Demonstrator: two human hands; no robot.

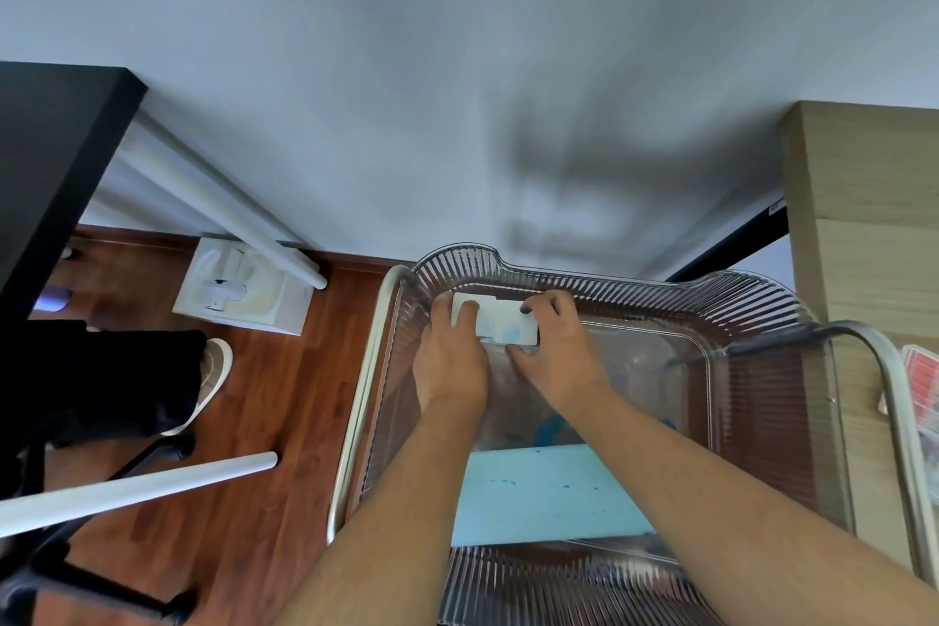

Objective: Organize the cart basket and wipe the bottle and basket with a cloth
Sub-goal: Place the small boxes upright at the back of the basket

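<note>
A clear ribbed plastic basket (711, 300) sits in a metal-framed cart (366, 371). Both my hands are inside it, at its far left corner. They hold a small white box with a pale blue mark (500, 323) against the basket wall. My left hand (449, 361) has its fingers over the box's left end. Over the right end lie the fingers of my right hand (556, 351), with the thumb under the box's front edge. A light blue flat sheet with dark blue spots (543, 493) lies on the basket floor under my forearms. No bottle is visible.
A white wall stands right behind the cart. A wooden cabinet (864, 219) is at the right, with a red patterned item (919, 376) beside the cart's right rail. At the left are a black desk (45, 158), white table legs (223, 198), a white box (239, 290) on the wood floor, and a chair base.
</note>
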